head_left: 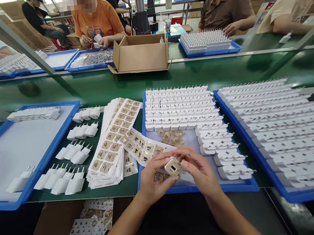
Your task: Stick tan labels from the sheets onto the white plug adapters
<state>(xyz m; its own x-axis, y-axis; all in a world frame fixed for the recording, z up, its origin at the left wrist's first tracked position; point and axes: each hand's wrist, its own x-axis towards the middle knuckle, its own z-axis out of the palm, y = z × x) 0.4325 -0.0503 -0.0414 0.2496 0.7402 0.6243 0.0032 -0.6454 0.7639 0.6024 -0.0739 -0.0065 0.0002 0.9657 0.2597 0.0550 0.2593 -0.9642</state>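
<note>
Above the front of the middle blue tray [200,188], my left hand [153,179] grips a white plug charger [172,167], its face with dark port openings turned up towards me. A tan sticker covers that face. My right hand [199,169] closes in from the other side, thumb and fingertips at the charger's right edge. Just behind my hands lies a strip of tan stickers [140,146], with a small pile of peeled tan pieces [172,136] beyond it. Rows of white chargers [180,107] fill the back and right of this tray.
Stacked sticker sheets [109,146] and loose chargers [74,181] lie to the left, beside another blue tray [26,196]. A full tray of chargers [285,136] stands right. Across the green belt [92,85] are an open carton [140,56] and several seated people.
</note>
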